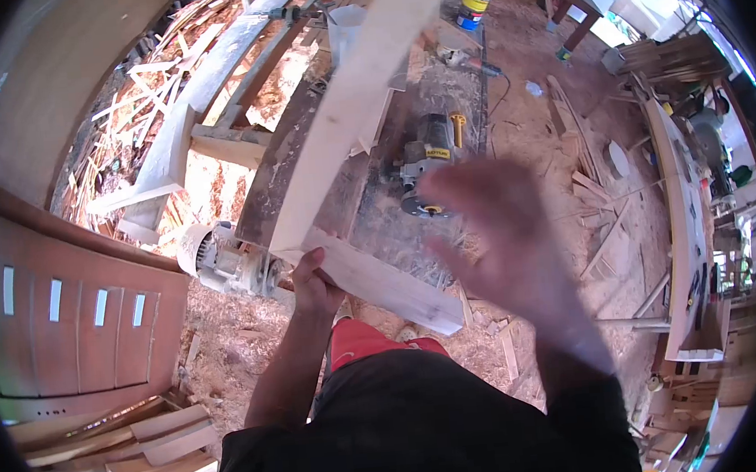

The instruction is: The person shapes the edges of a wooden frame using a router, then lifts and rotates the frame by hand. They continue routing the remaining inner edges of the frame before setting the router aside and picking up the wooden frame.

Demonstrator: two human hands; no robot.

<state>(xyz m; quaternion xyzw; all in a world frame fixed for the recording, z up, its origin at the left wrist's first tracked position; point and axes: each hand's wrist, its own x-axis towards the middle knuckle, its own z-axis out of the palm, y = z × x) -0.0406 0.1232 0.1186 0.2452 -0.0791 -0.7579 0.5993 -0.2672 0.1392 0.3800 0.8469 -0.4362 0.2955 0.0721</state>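
My left hand (313, 283) grips the near corner of a pale wooden frame, its thumb on top of the wood. From that corner one long board (342, 115) runs up and away, and a shorter board (391, 284) extends to the right. My right hand (493, 227) is raised to the right of the frame, blurred, with fingers and thumb apart and nothing between them. Beyond it, a router with a yellow label (429, 156) stands on the dusty workbench (376, 209).
A motor (220, 257) sits at the bench's left edge. Farther back are stacked cans (473, 5) and a power tool (462, 56). Wood offcuts (164, 457) are piled lower left, beside a slatted door panel (73, 304). A long board (682, 212) stands at right. Shavings cover the floor.
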